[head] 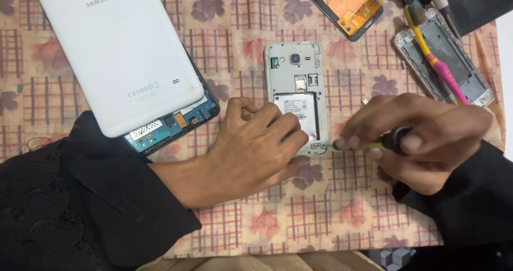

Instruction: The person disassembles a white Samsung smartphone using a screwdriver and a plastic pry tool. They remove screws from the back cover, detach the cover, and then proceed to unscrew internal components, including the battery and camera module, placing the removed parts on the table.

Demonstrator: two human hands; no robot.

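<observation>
Your left hand (256, 145) lies flat over the lower left part of the opened white phone (295, 79), fingers curled down on its edge — a grip that pins the body to the flowered cloth (299, 217) so it cannot slide. Your right hand (422, 137), just right of the phone's bottom corner, is clenched around a small screwdriver (382, 142) (dark handle, pale shaft), its tip touching that corner; the low, nearly level hold looks suited to a fine screw there.

The phone lies back-up with its cover off. Left of the phone, a white tablet back (120, 49) rests askew on its own blue board (171, 126). Beyond the phone to the right sits a bare metal frame (465, 84) with a pink-and-yellow toothbrush (435, 57) across it — and a screen panel (342, 6) further up.
</observation>
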